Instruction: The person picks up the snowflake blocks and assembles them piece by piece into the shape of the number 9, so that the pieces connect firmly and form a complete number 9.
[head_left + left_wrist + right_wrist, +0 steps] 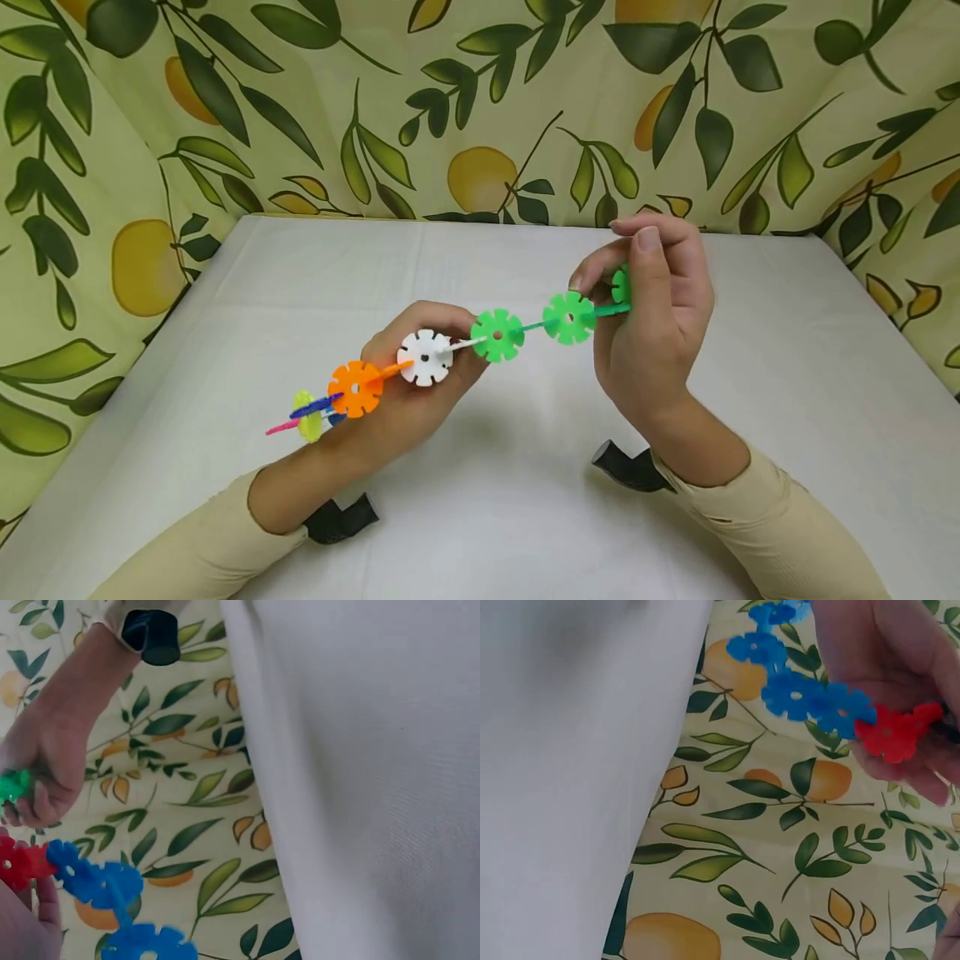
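A chain of slotted plastic discs hangs between both hands above the table. In the head view, green discs (498, 318) lead left to a white disc (423, 342) and an orange disc (345, 381), then yellow, blue and pink ones. My left hand (444, 402) is behind the white disc; the right wrist view shows its fingers curled at a red disc (885, 744), beside blue discs (784, 694). With curled fingers, my right hand (667, 329) grips the green end, where a green disc (11, 787) shows in the left wrist view. The fingers partly hide that end.
A white-covered table (510, 508) lies under the hands. Behind it and at its sides hangs a cloth (300, 100) printed with leaves and fruit. Black wrist-worn devices (343, 521) are on both forearms, below the beige sleeves (787, 517).
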A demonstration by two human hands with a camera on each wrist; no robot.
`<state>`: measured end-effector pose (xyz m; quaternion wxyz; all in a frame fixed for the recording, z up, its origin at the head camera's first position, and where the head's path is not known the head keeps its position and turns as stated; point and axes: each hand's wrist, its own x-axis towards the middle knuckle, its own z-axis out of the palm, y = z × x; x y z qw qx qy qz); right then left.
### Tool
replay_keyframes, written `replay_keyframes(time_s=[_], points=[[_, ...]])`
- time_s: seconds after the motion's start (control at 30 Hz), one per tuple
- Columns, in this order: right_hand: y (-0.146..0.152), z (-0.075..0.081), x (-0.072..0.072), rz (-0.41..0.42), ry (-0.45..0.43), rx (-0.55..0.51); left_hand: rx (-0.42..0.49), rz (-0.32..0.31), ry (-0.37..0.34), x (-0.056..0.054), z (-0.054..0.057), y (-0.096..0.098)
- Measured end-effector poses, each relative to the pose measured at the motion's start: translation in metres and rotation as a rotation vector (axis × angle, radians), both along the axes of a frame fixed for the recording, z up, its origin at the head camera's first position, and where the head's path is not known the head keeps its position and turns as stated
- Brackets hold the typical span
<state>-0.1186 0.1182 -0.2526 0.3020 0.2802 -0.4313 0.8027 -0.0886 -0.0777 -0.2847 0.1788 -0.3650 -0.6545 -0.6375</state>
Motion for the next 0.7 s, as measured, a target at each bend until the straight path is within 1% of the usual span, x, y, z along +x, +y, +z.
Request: replay_keyframes(time_s=[0.07, 0.1, 0.17, 0.2, 0.27, 0.37, 0.4, 0.43, 0.5, 0.57, 0.6, 0.67, 0.7], points=[[0.003, 0.000, 0.000, 0.045, -0.029, 0.088, 0.039, -0.011, -0.132, -0.002, 0.001, 0.001], [0.005, -0.001, 0.000, 0.074, -0.047, 0.138, 0.059, -0.020, -0.213, -0.004, 0.002, 0.000], [0.009, 0.000, 0.000, 0.119, -0.074, 0.241, 0.072, -0.029, -0.377, -0.005, 0.004, -0.002], [0.011, 0.000, 0.000, 0.137, -0.082, 0.290, 0.069, -0.025, -0.449, -0.006, 0.005, -0.003], [0.016, 0.003, 0.001, 0.116, -0.081, 0.421, 0.077, -0.043, -0.579, -0.008, 0.007, -0.005], [0.023, 0.008, 0.002, 0.049, -0.043, 0.578, 0.044, -0.057, -0.731, -0.012, 0.011, -0.006], [0.025, 0.010, 0.002, 0.021, -0.032, 0.620, 0.014, -0.057, -0.781, -0.013, 0.012, -0.006], [0.026, 0.012, 0.003, -0.006, -0.025, 0.652, -0.022, -0.072, -0.821, -0.015, 0.012, -0.006], [0.028, 0.014, 0.003, 0.003, -0.016, 0.653, -0.129, -0.109, -0.882, -0.018, 0.013, -0.007], [0.030, 0.016, 0.002, 0.005, -0.007, 0.644, -0.290, -0.159, -0.894, -0.019, 0.013, -0.010], [0.031, 0.017, 0.002, 0.008, -0.004, 0.641, -0.390, -0.183, -0.872, -0.020, 0.013, -0.012], [0.033, 0.018, 0.001, 0.004, 0.006, 0.644, -0.579, -0.227, -0.801, -0.020, 0.015, -0.015], [0.035, 0.019, 0.001, -0.001, 0.013, 0.649, -0.679, -0.236, -0.755, -0.020, 0.018, -0.018]])
